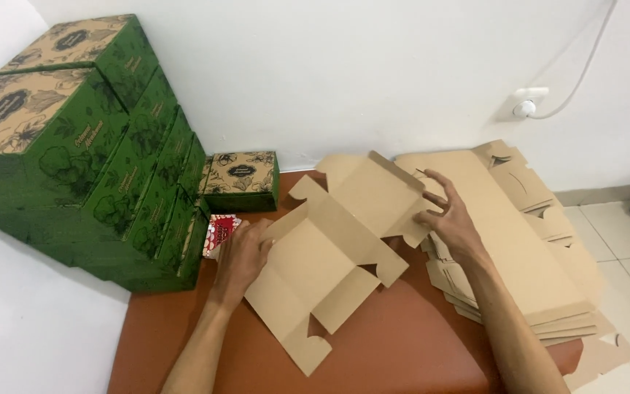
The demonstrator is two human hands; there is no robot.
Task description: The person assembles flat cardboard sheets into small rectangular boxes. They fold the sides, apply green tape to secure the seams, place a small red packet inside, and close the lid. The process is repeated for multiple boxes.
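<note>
- Cardboard dominates the view: a flat, unfolded brown cardboard box blank (329, 255) with cut flaps and slots lies slantwise on the reddish-brown tabletop (402, 350), its far end lifted off the surface.
- Left hand (242, 252) rests on the near-left edge of the blank, fingers curled over the edge of a side panel, thumb on top of the card.
- Right hand (450, 215) has its fingers spread and slightly bent, fingertips touching the far-right flap of the same blank, holding that raised end up.
- Just right of the blank, under the right forearm, sits a stack of flat brown cardboard blanks (534, 248), edges fanned unevenly, reaching from the wall to the tabletop's near-right corner.
- At the left, a pile of folded green cardboard boxes with tan floral-printed lids (89, 153) stands stacked in steps against the wall and rises well above the tabletop.
- One small green box with a tan floral lid (242, 179) stands alone by the wall, near the big pile and just beyond the left hand.
- A small red-and-white patterned packet (220, 232) lies between the pile and the left hand, partly hidden by it.
- On the white wall at upper right, a white wall socket with a white cable (530, 102) leading up and away.
</note>
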